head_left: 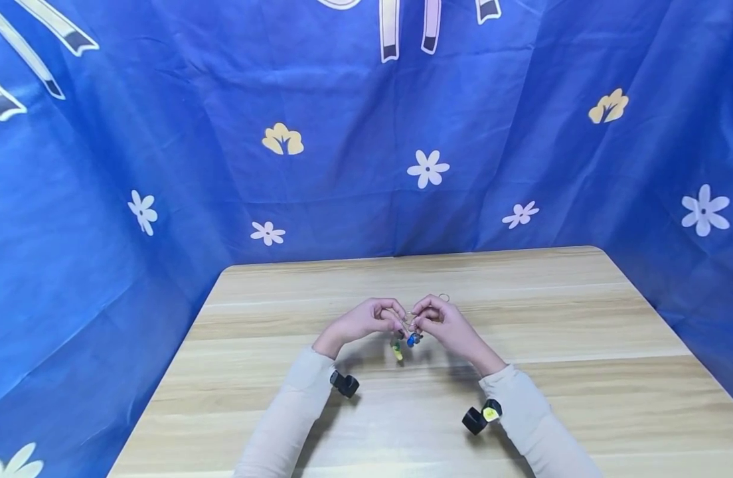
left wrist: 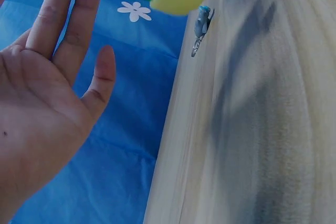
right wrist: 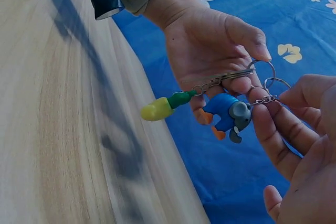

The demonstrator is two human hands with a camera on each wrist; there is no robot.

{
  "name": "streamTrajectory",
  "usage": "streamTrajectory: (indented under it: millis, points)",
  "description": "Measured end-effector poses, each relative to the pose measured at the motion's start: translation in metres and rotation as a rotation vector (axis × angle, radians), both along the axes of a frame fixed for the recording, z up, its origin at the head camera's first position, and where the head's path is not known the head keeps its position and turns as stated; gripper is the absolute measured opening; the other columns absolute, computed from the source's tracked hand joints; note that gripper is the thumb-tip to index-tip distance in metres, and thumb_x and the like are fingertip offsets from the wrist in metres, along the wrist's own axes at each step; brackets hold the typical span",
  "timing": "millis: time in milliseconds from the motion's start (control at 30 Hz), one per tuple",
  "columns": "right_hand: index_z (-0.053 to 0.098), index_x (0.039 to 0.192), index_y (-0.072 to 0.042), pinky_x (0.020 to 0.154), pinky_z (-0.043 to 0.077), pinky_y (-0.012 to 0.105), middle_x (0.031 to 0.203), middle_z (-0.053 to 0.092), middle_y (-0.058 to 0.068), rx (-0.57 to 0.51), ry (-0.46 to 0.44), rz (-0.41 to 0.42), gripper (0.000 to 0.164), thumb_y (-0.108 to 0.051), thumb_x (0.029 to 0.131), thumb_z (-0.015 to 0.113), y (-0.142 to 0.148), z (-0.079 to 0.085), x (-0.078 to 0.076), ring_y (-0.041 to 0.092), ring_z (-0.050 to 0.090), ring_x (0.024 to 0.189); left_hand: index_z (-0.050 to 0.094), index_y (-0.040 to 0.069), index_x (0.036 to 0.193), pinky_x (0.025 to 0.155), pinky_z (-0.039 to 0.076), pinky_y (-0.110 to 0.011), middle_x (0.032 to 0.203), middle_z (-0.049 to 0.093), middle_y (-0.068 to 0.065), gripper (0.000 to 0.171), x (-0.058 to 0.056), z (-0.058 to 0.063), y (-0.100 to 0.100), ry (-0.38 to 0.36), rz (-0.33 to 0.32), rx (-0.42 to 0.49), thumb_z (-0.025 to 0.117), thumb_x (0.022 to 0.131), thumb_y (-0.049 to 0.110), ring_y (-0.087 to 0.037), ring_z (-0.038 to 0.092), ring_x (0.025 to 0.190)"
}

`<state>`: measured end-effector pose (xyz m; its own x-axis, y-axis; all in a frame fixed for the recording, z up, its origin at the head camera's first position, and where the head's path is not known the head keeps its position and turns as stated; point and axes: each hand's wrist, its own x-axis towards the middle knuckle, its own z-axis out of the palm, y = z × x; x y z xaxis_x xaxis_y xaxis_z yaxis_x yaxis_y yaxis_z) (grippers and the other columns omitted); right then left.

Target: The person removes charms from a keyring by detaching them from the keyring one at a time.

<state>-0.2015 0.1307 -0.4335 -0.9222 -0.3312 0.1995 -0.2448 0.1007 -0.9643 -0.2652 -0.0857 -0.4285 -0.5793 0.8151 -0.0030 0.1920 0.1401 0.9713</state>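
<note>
Close together above the middle of the table, my left hand [head_left: 366,320] and right hand [head_left: 449,326] work at two linked-looking metal rings. In the right wrist view, my left thumb and fingers pinch the upper key ring [right wrist: 264,65], from which hang a key [right wrist: 236,74] and a green-and-yellow charm [right wrist: 167,107]. My right thumb and forefinger pinch the other ring [right wrist: 283,83] near the short chain of a blue animal charm [right wrist: 229,112] with a grey head and orange feet. Whether the rings are joined I cannot tell.
Farther back on the wooden table [head_left: 271,292] lies another keychain with a small grey-blue figure [left wrist: 202,22]; its ring [head_left: 443,297] shows just beyond my right hand. A blue patterned cloth [head_left: 342,192] rises behind the table and along its sides.
</note>
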Motion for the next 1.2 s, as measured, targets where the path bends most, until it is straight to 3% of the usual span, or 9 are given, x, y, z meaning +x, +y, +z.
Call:
streamTrajectory:
  millis: [133, 367, 533, 633, 733, 900, 1067, 1200]
  points:
    - [0.054, 0.107, 0.007, 0.077, 0.055, 0.024, 0.095, 0.068, 0.025, 0.007, 0.007, -0.027, 0.017, 0.0, 0.091, 0.054, -0.002, -0.003, -0.001, 0.005, 0.065, 0.081, 0.053, -0.01, 0.111, 0.088, 0.053, -0.025, 0.102, 0.069, -0.03, 0.024, 0.001, 0.0, 0.0, 0.024, 0.016, 0.002, 0.054, 0.093, 0.007, -0.006, 0.069, 0.086]
    - [0.055, 0.106, 0.005, 0.077, 0.054, 0.024, 0.094, 0.069, 0.022, 0.021, 0.022, -0.054, 0.017, 0.001, 0.09, 0.056, -0.003, -0.006, -0.003, 0.006, 0.065, 0.081, 0.052, -0.009, 0.111, 0.092, 0.053, -0.029, 0.103, 0.066, -0.034, 0.023, 0.001, -0.001, 0.0, 0.024, 0.028, 0.008, 0.052, 0.094, 0.007, -0.009, 0.07, 0.087]
    - [0.055, 0.104, 0.005, 0.075, 0.054, 0.023, 0.09, 0.069, 0.019, 0.031, 0.038, -0.056, 0.016, 0.001, 0.089, 0.057, -0.005, -0.005, -0.003, 0.005, 0.065, 0.078, 0.052, -0.004, 0.108, 0.075, 0.053, -0.028, 0.093, 0.067, -0.035, 0.019, 0.0, -0.004, 0.0, 0.027, 0.074, -0.032, 0.054, 0.093, 0.008, -0.015, 0.067, 0.072]
    - [0.057, 0.103, 0.003, 0.075, 0.054, 0.025, 0.088, 0.068, 0.018, 0.059, 0.043, -0.064, 0.015, -0.001, 0.088, 0.058, -0.007, -0.004, -0.003, 0.006, 0.065, 0.077, 0.052, -0.002, 0.107, 0.076, 0.053, -0.031, 0.09, 0.069, -0.03, 0.018, -0.001, -0.004, 0.0, 0.039, 0.099, -0.047, 0.056, 0.092, 0.008, -0.016, 0.066, 0.071]
    - [0.058, 0.103, 0.002, 0.077, 0.054, 0.027, 0.088, 0.069, 0.017, 0.066, 0.044, -0.074, 0.015, 0.0, 0.088, 0.058, -0.008, -0.003, -0.002, 0.006, 0.065, 0.078, 0.052, -0.004, 0.107, 0.088, 0.054, -0.034, 0.092, 0.072, -0.017, 0.019, -0.001, -0.003, 0.001, 0.032, 0.098, -0.02, 0.056, 0.092, 0.007, -0.012, 0.068, 0.082]
    - [0.057, 0.104, 0.005, 0.079, 0.054, 0.025, 0.09, 0.068, 0.022, 0.043, 0.033, -0.051, 0.016, 0.0, 0.088, 0.057, -0.009, -0.005, -0.003, 0.007, 0.066, 0.08, 0.051, -0.005, 0.107, 0.084, 0.053, -0.026, 0.087, 0.066, 0.005, 0.019, 0.0, -0.005, 0.002, 0.029, 0.109, 0.028, 0.057, 0.092, 0.006, -0.008, 0.064, 0.083]
    - [0.054, 0.108, 0.006, 0.079, 0.055, 0.026, 0.095, 0.068, 0.023, 0.036, -0.017, -0.047, 0.019, -0.001, 0.09, 0.054, -0.006, -0.008, -0.004, 0.009, 0.066, 0.085, 0.05, -0.006, 0.114, 0.081, 0.053, -0.031, 0.086, 0.068, 0.008, 0.024, 0.001, -0.009, 0.003, 0.037, 0.107, 0.06, 0.056, 0.094, 0.006, -0.007, 0.065, 0.082]
    - [0.053, 0.11, 0.006, 0.081, 0.054, 0.026, 0.095, 0.069, 0.021, 0.028, -0.045, -0.058, 0.02, -0.004, 0.092, 0.053, -0.001, -0.009, -0.006, 0.009, 0.066, 0.085, 0.053, -0.006, 0.117, 0.082, 0.054, -0.038, 0.088, 0.067, 0.005, 0.027, 0.001, -0.01, 0.004, 0.045, 0.117, 0.05, 0.057, 0.094, 0.008, -0.014, 0.066, 0.084]
